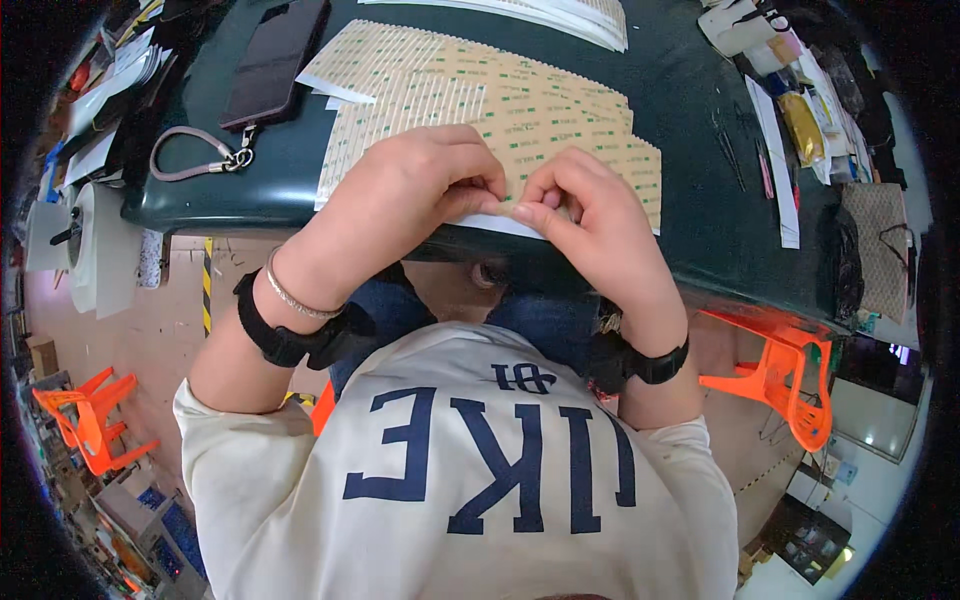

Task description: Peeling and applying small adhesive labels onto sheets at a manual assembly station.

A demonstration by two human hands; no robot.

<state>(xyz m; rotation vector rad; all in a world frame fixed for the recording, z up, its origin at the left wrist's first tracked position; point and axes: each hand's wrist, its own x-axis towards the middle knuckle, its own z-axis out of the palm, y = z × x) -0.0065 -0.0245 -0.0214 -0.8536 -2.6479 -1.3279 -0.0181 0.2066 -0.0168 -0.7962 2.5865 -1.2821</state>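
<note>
Dark green and cluttered along its far edges, the workbench [690, 230] holds several overlapping tan sheets [480, 90] printed with rows of small green marks. Both hands meet at the near edge of the bench over the front sheet [610, 165]. The left hand [415, 190] is curled, thumb and forefinger pinched on the sheet's near edge. The right hand [590, 215] is curled the same way, its fingertips touching those of the left and pinching that same edge, where a white strip [495, 226] shows just beneath. A black phone [275, 60] with a looped grey strap [195, 155] lies at the left of the bench. Orange plastic stools [790, 375] stand on the floor at both sides.
</note>
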